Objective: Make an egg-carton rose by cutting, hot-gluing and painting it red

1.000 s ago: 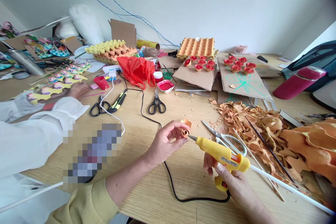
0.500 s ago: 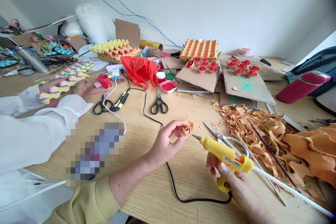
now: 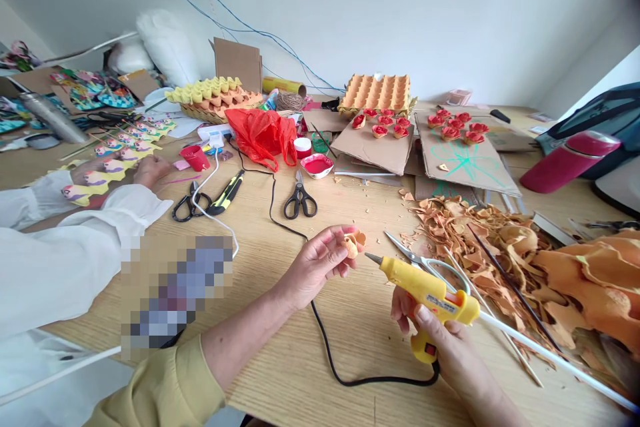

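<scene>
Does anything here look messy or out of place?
Yes: orange scraps sprawl untidily on the right of the table, with crumbs scattered beside them. One stray chip lies on the green-marked cardboard, apart from the red flowers, like a leftover.

Light wood-grain surface (image 3: 270, 367). Toward left and middle: utility knife (image 3: 226, 193), small red bucket (image 3: 195, 158), black scissors (image 3: 299, 199). Right: heaped orange scraps (image 3: 450, 223), pale-handled scissors (image 3: 414, 257) beside; magenta bottle (image 3: 565, 165) farther back.

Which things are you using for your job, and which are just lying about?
In use: glue gun, in the right hand; its black cord; orange piece, in the left hand.

Probably just lying about: pink bottle, red bag, cutter.
</scene>
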`<control>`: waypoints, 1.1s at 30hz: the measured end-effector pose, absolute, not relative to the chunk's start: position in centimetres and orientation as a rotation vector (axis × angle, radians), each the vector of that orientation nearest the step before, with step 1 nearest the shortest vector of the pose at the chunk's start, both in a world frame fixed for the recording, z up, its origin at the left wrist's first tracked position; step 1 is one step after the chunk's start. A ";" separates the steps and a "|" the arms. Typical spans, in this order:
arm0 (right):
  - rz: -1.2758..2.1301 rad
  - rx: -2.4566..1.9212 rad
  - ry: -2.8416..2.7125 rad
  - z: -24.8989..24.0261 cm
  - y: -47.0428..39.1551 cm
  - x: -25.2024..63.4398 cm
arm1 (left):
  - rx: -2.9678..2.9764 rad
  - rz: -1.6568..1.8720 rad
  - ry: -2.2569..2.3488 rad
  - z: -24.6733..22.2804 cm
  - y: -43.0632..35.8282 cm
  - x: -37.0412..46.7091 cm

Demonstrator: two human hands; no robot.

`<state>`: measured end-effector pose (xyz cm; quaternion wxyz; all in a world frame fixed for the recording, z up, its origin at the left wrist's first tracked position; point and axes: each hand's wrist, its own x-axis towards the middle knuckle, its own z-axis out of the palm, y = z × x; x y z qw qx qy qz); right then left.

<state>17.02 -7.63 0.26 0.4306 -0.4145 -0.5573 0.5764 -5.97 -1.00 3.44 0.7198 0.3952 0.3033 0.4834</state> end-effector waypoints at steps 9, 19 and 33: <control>1.457 -1.037 -1.414 0.9 -7.9 16.6 | 0.833 1.030 0.551 3.1 -1.0 -6.1; 1.389 -1.114 -1.450 1.8 -8.0 16.3 | 0.893 0.972 0.574 3.2 -1.3 -6.1; 1.178 -1.179 -1.552 1.4 -8.3 16.3 | 1.314 1.150 0.677 3.8 -1.6 -5.8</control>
